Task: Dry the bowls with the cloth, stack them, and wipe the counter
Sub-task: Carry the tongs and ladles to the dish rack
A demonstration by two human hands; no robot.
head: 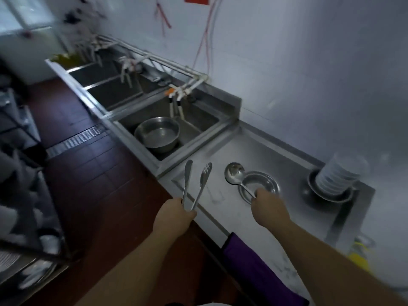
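Left hand: fingers curled round the handles of a knife and a fork, both pointing up and away over the counter edge. Right hand: pinching the handle of a ladle, whose scoop lies on the counter just beside a small steel bowl; the handle crosses the bowl's rim. Purple cloth: draped over the counter's near edge, between the forearms. White bowls: stacked in a steel dish, far right. Basin: in the nearest sink, under taps.
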